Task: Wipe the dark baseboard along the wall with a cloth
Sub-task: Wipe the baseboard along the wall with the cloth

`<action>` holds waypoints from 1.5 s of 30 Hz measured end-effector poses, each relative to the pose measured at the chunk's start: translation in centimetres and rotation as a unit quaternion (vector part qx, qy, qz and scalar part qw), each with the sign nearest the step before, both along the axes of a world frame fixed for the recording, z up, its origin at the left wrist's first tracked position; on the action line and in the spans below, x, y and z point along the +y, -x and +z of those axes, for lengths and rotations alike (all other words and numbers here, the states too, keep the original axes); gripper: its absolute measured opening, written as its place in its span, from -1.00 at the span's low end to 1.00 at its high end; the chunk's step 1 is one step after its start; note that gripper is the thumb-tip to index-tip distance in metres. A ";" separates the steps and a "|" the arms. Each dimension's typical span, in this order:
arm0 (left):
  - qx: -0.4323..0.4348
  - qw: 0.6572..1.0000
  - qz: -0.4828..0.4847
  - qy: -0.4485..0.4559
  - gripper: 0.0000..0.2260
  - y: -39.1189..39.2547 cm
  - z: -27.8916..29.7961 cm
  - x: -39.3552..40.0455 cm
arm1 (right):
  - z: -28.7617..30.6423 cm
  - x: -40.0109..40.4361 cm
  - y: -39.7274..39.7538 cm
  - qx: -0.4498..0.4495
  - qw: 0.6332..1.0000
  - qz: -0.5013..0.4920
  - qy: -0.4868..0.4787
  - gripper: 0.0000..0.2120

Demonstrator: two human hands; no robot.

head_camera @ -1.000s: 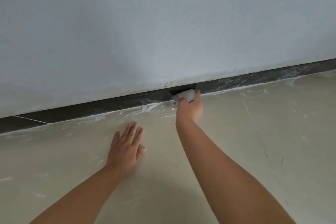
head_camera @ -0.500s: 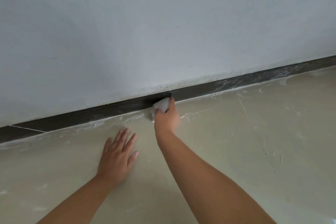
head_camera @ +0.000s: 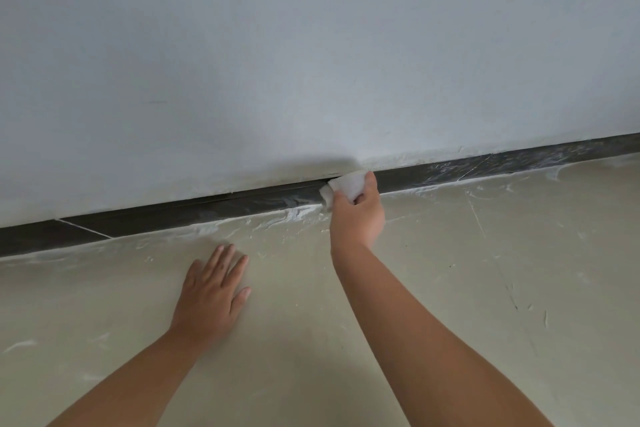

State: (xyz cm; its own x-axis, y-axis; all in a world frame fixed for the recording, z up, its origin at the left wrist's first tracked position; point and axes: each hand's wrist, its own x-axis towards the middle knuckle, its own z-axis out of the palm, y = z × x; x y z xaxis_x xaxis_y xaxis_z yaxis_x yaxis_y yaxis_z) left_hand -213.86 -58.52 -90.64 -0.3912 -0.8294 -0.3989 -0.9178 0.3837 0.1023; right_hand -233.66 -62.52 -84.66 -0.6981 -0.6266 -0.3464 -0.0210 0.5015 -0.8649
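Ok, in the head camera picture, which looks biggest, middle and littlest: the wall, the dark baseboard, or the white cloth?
1. The wall looks biggest, filling the top half.
2. The dark baseboard comes next, a long thin strip running right across the picture.
3. The white cloth looks littlest, bunched in the right hand, which hides part of it.

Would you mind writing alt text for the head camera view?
A right hand presses a white cloth against a dark baseboard below a pale wall. The left hand rests flat on the beige floor, streaked with white residue.
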 end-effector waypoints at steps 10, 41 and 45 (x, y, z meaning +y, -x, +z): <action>-0.033 0.999 -0.007 -0.015 -0.28 -0.4 1.2 0.0 | -1.2 0.8 -5.0 0.017 0.960 0.274 -0.059 -0.45; 0.004 0.996 -0.005 -0.088 -0.27 16.0 0.3 3.8 | -0.9 1.0 24.6 0.150 0.981 -0.123 -0.003 -0.54; 0.000 0.991 0.077 -0.106 -0.19 18.4 1.3 4.2 | -1.7 1.3 20.9 0.110 0.993 -0.034 -0.010 -0.55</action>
